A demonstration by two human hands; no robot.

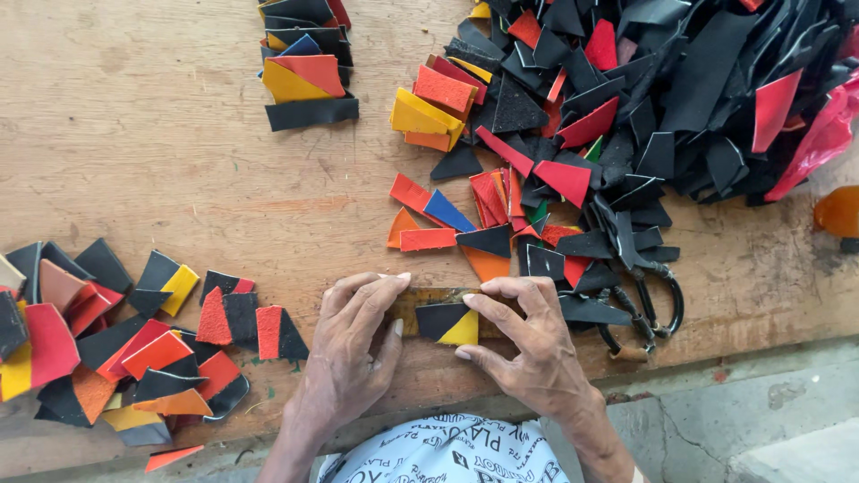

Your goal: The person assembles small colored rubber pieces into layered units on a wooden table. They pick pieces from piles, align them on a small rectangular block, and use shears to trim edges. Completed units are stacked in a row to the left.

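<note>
Both hands, left hand [351, 344] and right hand [528, 340], pressed a black-and-yellow patch [447, 322] flat on the surface [179, 161], fingers together. Patch judged thin, light, floppy; best pinched at an edge.

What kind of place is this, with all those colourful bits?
Probably a small craft workshop. A worn wooden bench holds heaps of cut scraps, scissors lie nearby, and both hands press a black-and-yellow piece together.

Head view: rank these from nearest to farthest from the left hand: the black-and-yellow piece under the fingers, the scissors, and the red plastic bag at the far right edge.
1. Black-and-yellow piece: touching the left hand, just right of its fingertips.
2. Scissors: farther right, beyond the right hand.
3. Red plastic bag: far right edge, beside the scrap pile.
</note>
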